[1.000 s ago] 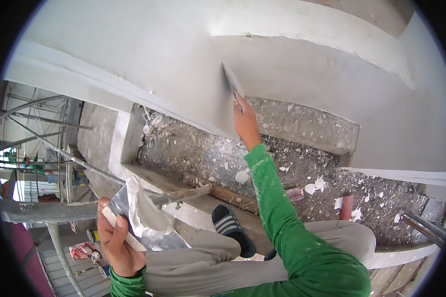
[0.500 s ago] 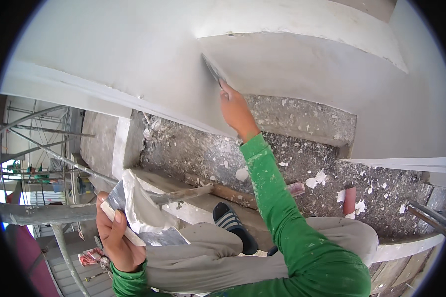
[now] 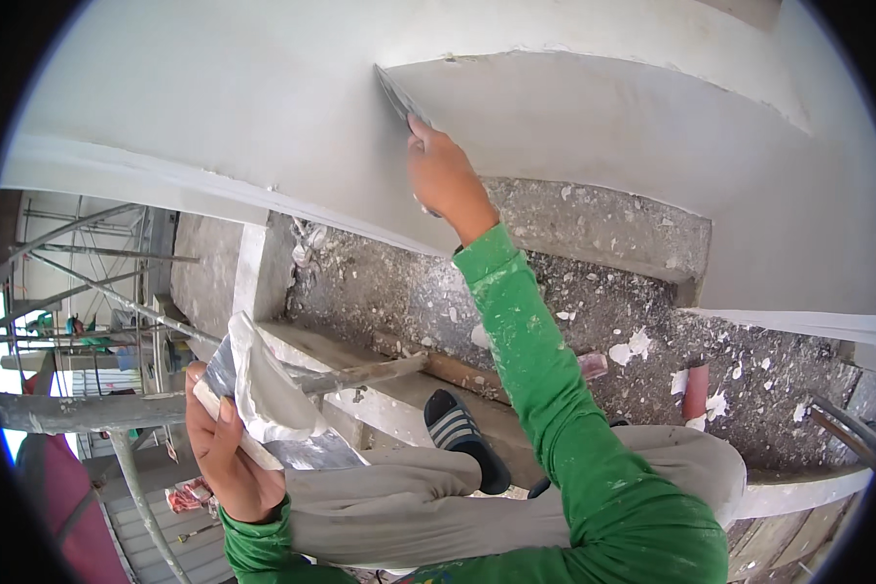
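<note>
My right hand point(image 3: 448, 180) is closed round a putty knife point(image 3: 397, 94). Its thin metal blade lies at the inner corner where the smooth pale wall point(image 3: 263, 107) meets a recessed grey panel point(image 3: 594, 117). In my left hand point(image 3: 236, 457), over my left thigh, is a flat metal plastering trowel point(image 3: 316, 453) with a pale straight grip. A thick mound of white putty point(image 3: 268, 389) lies across its plate. White specks dot my green right sleeve point(image 3: 545, 380).
Below the wall runs a rough ledge point(image 3: 360, 292) strewn with dried white flakes. Scaffold pipes point(image 3: 97, 414) cross the left side. A sandal point(image 3: 462, 438) shows on my foot, on the planks. A red cylinder point(image 3: 695, 392) lies on the rough surface at right.
My right hand and the putty knife have moved up and slightly left along the corner. The left hand still holds the loaded trowel, and the view has shifted slightly.
</note>
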{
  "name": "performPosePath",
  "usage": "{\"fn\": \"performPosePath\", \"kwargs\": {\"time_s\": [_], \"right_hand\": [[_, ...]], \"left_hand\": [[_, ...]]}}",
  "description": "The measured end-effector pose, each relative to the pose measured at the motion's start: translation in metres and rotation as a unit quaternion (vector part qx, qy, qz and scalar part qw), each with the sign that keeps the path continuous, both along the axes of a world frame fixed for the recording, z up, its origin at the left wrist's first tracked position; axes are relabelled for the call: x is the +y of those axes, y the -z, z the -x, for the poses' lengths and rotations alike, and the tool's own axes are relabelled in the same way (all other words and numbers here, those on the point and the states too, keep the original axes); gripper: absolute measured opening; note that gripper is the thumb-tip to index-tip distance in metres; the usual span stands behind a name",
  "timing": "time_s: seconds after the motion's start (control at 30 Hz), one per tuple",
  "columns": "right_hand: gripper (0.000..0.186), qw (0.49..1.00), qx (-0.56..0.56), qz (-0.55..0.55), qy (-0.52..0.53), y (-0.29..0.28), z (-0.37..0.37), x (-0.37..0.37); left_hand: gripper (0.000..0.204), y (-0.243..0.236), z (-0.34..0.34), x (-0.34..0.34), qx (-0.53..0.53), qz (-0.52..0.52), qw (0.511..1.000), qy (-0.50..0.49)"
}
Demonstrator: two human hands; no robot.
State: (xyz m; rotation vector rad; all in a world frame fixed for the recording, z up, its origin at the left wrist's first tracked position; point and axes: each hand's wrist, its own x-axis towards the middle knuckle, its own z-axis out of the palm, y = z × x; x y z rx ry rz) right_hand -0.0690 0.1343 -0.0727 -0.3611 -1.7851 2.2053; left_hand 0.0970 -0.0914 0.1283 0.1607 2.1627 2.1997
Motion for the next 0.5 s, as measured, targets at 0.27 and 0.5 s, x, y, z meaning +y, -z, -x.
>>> {"fn": "performPosePath", "kwargs": {"time_s": [0.27, 0.5], "right_hand": [[0.047, 0.996, 0.009, -0.074, 0.049, 0.019, -0.006, -0.010], [0.050, 0.998, -0.017, -0.047, 0.049, 0.018, -0.012, -0.028]], "left_hand": [[0.044, 0.000, 0.001, 0.006, 0.012, -0.008, 1.000, -0.004], [0.043, -0.001, -0.003, -0.004, 0.017, -0.008, 0.999, 0.031]]}}
